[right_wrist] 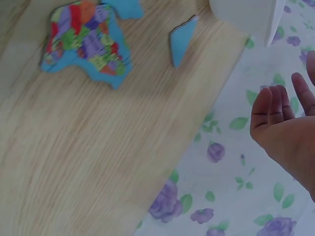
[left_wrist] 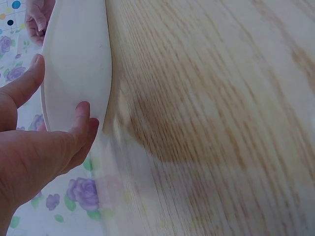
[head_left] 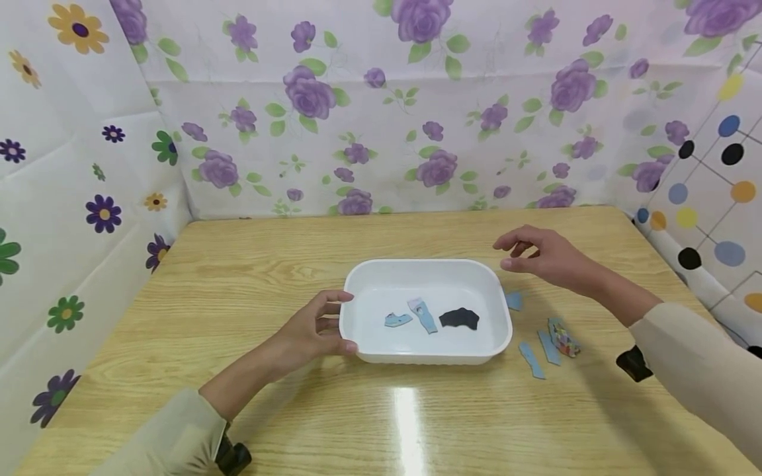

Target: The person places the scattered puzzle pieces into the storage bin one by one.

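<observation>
A white plastic tray (head_left: 425, 350) stands on the wooden table. In it lie a small light-blue puzzle piece (head_left: 397, 320), a longer blue and white one (head_left: 424, 316) and a dark, wavy-edged piece (head_left: 460, 318). My left hand (head_left: 309, 330) holds the tray's left end, thumb at the near corner and fingers against the outer wall, as the left wrist view also shows. Past the tray's far right corner, my right hand (head_left: 538, 254) hovers with loosely bent fingers, nothing visible in them. Only part of that hand (right_wrist: 285, 118) appears in the right wrist view.
Right of the tray lie a multicoloured map piece (head_left: 562, 337), two blue strips (head_left: 532, 360) and a blue piece (head_left: 514, 301) close to the tray wall. Flowered cloth (head_left: 369, 112) hangs behind the table (head_left: 268, 258); dotted cloth (head_left: 714, 198) hangs at the right.
</observation>
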{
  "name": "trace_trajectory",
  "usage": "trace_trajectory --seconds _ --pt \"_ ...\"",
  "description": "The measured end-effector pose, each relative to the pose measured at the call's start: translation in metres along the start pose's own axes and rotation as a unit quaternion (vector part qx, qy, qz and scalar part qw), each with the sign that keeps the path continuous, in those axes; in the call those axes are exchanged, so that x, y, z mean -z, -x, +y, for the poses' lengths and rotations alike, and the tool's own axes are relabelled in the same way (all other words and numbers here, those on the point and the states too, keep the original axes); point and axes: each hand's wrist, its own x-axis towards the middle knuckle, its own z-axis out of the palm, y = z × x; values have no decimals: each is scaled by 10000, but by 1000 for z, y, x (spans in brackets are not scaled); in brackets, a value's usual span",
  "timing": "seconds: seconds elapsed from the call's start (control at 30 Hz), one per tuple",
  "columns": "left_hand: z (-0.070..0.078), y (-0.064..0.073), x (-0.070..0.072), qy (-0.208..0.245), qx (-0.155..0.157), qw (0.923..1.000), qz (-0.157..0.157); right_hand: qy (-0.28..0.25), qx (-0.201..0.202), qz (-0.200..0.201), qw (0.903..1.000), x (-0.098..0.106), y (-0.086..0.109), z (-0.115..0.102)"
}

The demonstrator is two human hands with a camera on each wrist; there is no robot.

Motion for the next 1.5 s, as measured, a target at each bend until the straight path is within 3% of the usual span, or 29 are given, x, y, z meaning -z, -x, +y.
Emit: trace_trajectory --seconds 0.33,0.8,1.1,1.5 --pt "1 0 0 -16 31 10000 -1 400 -425 -128 9982 12 17 30" --pt "1 0 0 -17 13 10000 -13 385 -604 -272 9971 7 27 40" --pt "1 0 1 8 8 10000 -27 195 -753 -454 9959 -5 28 51" --pt "1 0 1 32 8 10000 -2 123 -845 -343 9958 -24 21 57"
